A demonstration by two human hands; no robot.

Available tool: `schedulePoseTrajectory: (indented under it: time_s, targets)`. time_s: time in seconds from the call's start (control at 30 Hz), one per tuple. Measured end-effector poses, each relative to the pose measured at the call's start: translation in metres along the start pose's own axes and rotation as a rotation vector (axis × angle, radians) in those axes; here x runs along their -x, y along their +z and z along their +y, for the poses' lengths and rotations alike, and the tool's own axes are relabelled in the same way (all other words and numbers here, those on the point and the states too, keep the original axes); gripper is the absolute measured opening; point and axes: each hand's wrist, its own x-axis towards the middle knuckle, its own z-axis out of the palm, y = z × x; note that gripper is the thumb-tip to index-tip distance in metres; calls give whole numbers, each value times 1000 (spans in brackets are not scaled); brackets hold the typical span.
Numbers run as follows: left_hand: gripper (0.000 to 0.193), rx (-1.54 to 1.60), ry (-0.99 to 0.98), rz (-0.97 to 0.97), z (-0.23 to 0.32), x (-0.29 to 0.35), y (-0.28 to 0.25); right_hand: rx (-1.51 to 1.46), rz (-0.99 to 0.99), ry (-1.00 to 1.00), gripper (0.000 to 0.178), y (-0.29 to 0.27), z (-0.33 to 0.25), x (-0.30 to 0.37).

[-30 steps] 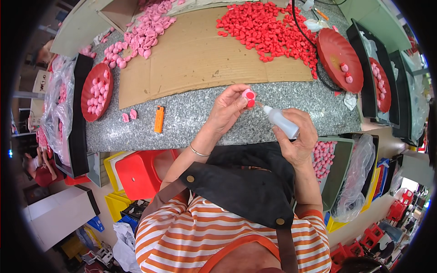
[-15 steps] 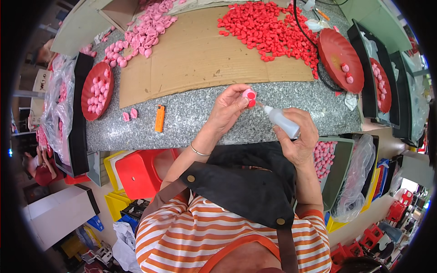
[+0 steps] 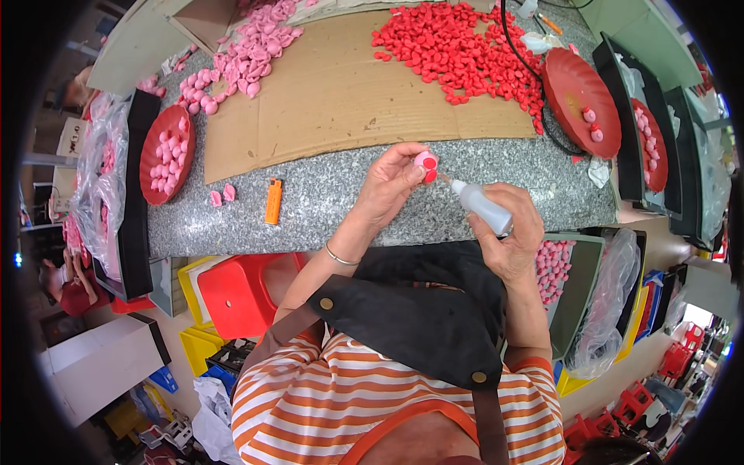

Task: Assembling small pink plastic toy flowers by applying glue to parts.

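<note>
A: What's at the far left of the worktop [image 3: 325, 182]?
B: A red dish [image 3: 166, 125] full of small pink balls, too crowded to count. Then two pink scraps [image 3: 222, 195], side by side.
A: And next?
B: One orange lighter [image 3: 273, 201], its long axis running almost straight away from the person, short of the front edge. A broad stretch of speckled grey shows from there to the left hand [image 3: 387, 186], which pinches one pink ball [image 3: 419, 160] between thumb and fingers above the worktop, near the middle.
A: Which way does the ball face?
B: Two red spots on it look right, toward the bottle. Beyond, a heap of red pieces [image 3: 442, 46] covers the right part of the cardboard sheet [image 3: 325, 85].
A: The bottle?
B: One whitish squeeze bottle [image 3: 482, 208], tilted on a slant, nozzle up-left at the ball, base down-right. The tip sits very near the spots; whether it touches, I can't quite tell.
A: Who holds it?
B: The right hand [image 3: 513, 229], wrapped round its body, near the front edge. More grey surface lies between that hand and the right-hand dish [image 3: 570, 85], which carries two pink-and-red pieces [image 3: 594, 124].
</note>
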Motion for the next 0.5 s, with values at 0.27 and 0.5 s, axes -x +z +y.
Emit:
schedulePoseTrajectory:
  time_s: [0.27,0.5]
  targets:
    - [28,7,-2,-11,0,0,0,3,5,10,31,1,-1,0]
    - [28,0,-13,-8,1,0,0,5,7,0,31,0,-2,-2]
